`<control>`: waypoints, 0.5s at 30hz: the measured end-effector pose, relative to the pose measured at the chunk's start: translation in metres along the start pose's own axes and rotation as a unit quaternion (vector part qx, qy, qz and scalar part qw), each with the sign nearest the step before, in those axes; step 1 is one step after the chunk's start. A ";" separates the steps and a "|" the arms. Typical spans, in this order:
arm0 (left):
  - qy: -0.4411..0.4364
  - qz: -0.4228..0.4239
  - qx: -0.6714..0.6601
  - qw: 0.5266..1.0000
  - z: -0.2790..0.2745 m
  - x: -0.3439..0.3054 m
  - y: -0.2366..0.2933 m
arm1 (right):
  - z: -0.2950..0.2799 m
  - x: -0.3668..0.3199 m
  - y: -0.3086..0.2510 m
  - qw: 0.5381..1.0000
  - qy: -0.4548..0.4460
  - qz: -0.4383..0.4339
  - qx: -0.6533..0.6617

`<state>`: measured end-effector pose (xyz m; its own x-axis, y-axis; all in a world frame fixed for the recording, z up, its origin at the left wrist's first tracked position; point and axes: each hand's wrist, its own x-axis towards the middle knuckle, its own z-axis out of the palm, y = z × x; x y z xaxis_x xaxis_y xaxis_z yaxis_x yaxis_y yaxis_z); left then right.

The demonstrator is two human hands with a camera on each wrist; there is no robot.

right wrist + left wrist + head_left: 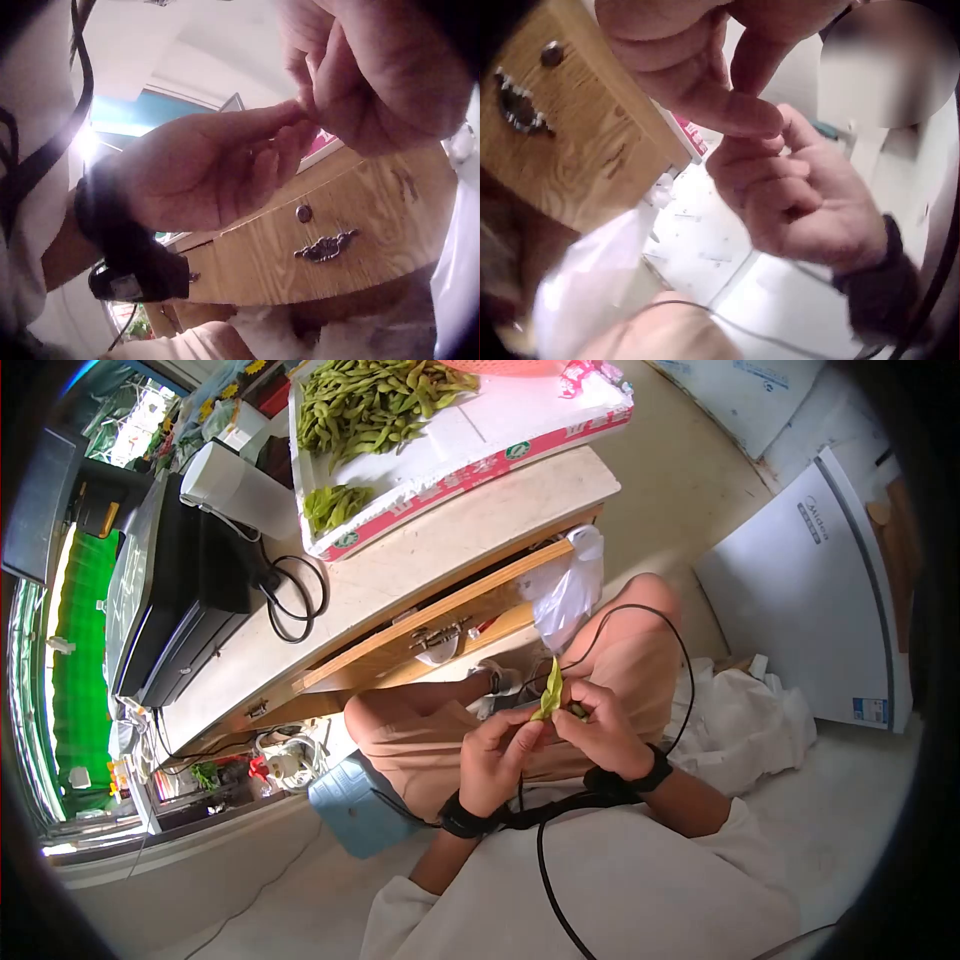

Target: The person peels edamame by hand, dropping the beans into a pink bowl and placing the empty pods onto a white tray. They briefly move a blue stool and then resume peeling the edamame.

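Observation:
Over the lap, both hands meet at a yellow-green edamame pod that stands up flat and leaf-like from the fingertips. My left hand pinches its lower end between thumb and fingers. From the other side my right hand pinches at the same spot, a bit of green showing by its thumb. The left wrist view has the right hand with fingers curled and tips against the left hand's. In the right wrist view the left hand reaches to the right fingertips, and fingers hide the pod.
A pink-edged white box on the counter holds a heap of edamame pods and a smaller pile. Below are an open wooden drawer and a hanging plastic bag. A black cable loops past the right knee.

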<state>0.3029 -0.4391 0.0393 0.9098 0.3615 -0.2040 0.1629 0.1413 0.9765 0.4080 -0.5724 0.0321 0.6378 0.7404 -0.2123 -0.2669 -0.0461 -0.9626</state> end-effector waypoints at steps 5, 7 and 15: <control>-0.010 -0.057 -0.174 0.983 -0.014 0.008 -0.006 | 0.013 0.010 -0.010 0.988 -0.012 0.051 0.142; 0.002 -0.058 -0.188 0.980 -0.019 0.011 -0.006 | 0.011 0.015 -0.004 0.989 -0.021 0.079 0.126; 0.024 -0.015 -0.144 0.989 -0.044 0.006 0.000 | 0.023 0.035 -0.027 0.984 0.040 -0.138 -0.110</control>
<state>0.2919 -0.3965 0.0345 0.8862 0.3947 -0.2427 0.0687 0.4062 0.9112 0.4204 -0.5299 0.0542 0.7210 0.6905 0.0584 0.0812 -0.0005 -0.9967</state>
